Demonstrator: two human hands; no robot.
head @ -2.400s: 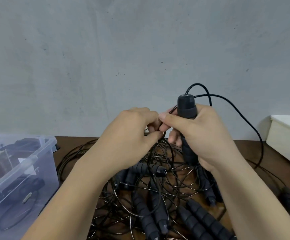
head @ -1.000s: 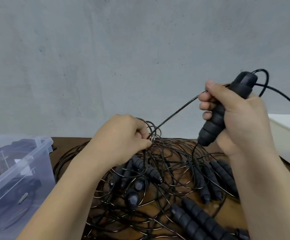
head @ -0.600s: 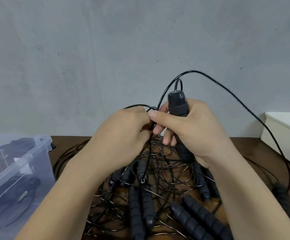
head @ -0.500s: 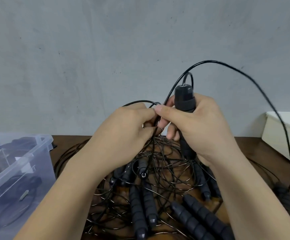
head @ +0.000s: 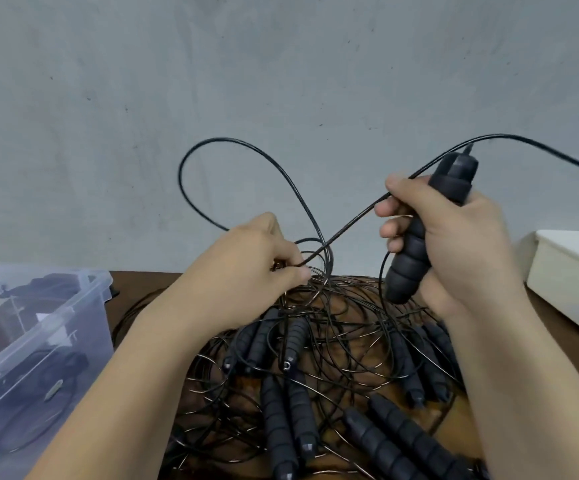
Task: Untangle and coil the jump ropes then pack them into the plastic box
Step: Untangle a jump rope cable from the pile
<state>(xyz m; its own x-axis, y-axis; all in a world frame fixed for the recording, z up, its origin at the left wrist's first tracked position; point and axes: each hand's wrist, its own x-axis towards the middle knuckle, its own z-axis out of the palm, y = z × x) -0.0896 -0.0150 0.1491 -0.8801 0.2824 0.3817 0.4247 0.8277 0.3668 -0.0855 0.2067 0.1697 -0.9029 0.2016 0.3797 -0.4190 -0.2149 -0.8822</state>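
A tangled heap of black jump ropes with several ribbed foam handles lies on the brown table. My right hand grips one black handle upright above the heap and pinches a stretch of thin black cord against it. That cord runs taut down to my left hand, which pinches it just above the heap. A loose loop of cord arches up behind my left hand. A clear plastic box at the left holds dark coiled ropes.
A white bin stands at the right edge of the table. A grey concrete wall rises right behind the table. More cord runs off to the right past my right hand.
My hands were together over the heap; my right hand has swung up and to the right with the handle, drawing the cord taut, and a loop has opened above my left hand.
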